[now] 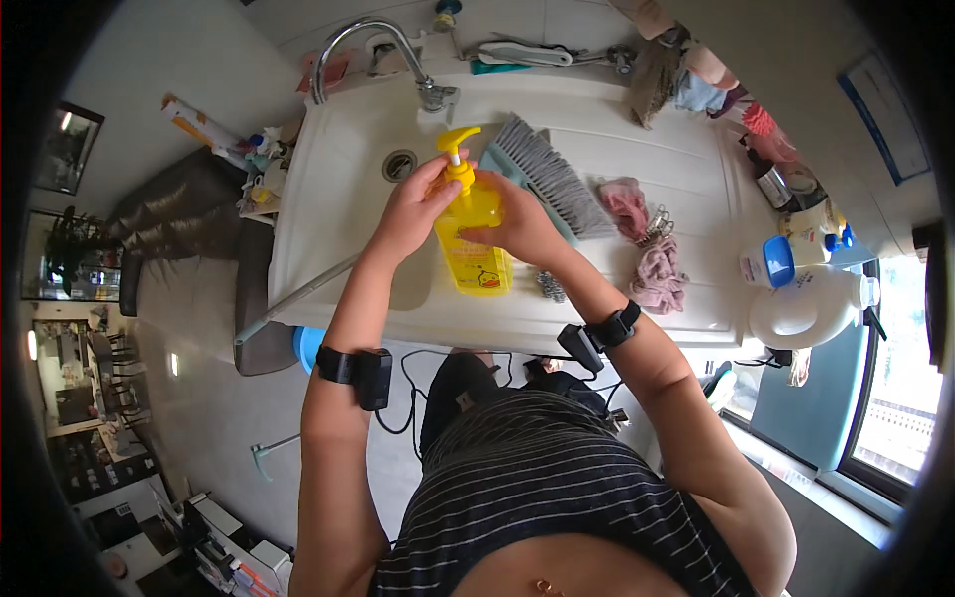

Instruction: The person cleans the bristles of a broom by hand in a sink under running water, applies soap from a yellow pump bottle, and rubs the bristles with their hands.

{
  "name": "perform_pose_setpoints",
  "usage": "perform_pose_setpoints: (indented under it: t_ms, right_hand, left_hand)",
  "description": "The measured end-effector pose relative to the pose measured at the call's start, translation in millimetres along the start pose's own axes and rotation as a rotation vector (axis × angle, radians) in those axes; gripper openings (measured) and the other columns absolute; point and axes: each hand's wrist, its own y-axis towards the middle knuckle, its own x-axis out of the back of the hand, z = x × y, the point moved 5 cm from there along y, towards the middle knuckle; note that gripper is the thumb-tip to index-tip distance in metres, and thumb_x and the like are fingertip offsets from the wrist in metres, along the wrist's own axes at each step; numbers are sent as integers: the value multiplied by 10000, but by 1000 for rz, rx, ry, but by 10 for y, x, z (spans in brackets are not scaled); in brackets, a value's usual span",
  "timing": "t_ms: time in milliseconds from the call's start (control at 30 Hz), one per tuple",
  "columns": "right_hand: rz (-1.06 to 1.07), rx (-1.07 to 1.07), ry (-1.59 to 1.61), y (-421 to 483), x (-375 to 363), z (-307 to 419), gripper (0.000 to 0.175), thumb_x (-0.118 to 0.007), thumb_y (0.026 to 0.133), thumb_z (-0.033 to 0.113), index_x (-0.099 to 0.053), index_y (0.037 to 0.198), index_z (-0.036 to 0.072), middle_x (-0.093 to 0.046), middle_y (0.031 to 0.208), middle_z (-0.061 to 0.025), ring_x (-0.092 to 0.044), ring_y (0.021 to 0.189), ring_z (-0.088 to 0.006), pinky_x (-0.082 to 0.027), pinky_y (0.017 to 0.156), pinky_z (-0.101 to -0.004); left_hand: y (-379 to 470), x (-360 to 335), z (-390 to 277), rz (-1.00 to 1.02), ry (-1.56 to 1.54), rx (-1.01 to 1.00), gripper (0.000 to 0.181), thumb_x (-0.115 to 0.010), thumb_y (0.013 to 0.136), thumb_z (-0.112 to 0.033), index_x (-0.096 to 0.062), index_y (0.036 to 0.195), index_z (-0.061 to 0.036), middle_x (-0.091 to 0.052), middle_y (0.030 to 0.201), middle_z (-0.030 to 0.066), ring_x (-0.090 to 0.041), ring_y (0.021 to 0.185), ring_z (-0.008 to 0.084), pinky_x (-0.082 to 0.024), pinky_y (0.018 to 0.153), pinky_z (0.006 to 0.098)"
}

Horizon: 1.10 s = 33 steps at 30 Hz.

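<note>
A yellow pump bottle [475,257], printed with a cartoon duck and writing, is between my hands above the white sink [328,224]. My left hand [414,209] grips around the neck, with the thumb at the collar below the yellow pump head [456,138]. My right hand [520,224] wraps the bottle's upper body from the other side. Just behind the right hand lies a broom head [548,175] with grey bristles, flat on the ribbed drainboard. A steel wool scrubber [550,286] sits partly hidden by my right forearm.
A chrome faucet [429,93] rises at the back near the drain [399,165]. A grey pole [298,298] crosses the sink's left front edge. Pink cloths [658,276] lie on the drainboard; a large white jug [806,306] and several bottles line the right side.
</note>
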Motion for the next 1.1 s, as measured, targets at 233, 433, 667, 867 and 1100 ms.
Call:
perform_pose_setpoints:
  t_ms: [233, 433, 667, 867, 1100]
  right_hand:
    - [-90, -30, -181, 596, -553, 266, 751, -839, 671, 177, -533, 1347, 62, -649, 1157, -175, -647, 1034, -345, -508, 891, -399]
    - [-231, 23, -308, 1144, -1076, 505, 765, -823, 649, 198, -541, 1355, 108, -629, 1110, -177, -629, 1005, -383, -514, 854, -442]
    - [-235, -47, -396, 1480, -1585, 305, 707, -811, 684, 206, -554, 1336, 104, -612, 1162, -170, -623, 1030, -380, -513, 871, -427]
    - [-121, -79, -441, 1671, -1721, 131, 748, -820, 673, 219, -527, 1353, 110, -608, 1153, -160, -599, 1068, -379, -507, 883, -434]
    - [58, -54, -124, 1823, -1745, -87, 875, -852, 701, 320, -418, 1426, 91, -563, 1322, -169, -584, 1168, -332, -474, 979, -390]
  left_hand:
    - [99, 812, -69, -146, 199, -139, 314, -572, 971, -44, -562, 1275, 36, -691, 1175, 113, -651, 1115, 197, -487, 975, 308]
    - [157, 1546, -103, -277, 249, -253, 336, -628, 922, -26, -586, 1250, 36, -695, 1171, 132, -668, 1095, 233, -500, 953, 324]
    - [63, 2031, 234, -405, 309, -265, 352, -661, 896, -43, -606, 1238, 23, -697, 1152, 147, -675, 1071, 252, -507, 930, 338]
    - [95, 2345, 610, -506, 291, -204, 351, -684, 899, -83, -605, 1223, 26, -698, 1119, 133, -668, 1057, 242, -506, 921, 336]
    - [256, 2596, 565, -79, 12, -25, 335, -581, 1000, -205, -563, 1267, -4, -649, 1185, 64, -587, 1132, 149, -428, 1025, 299]
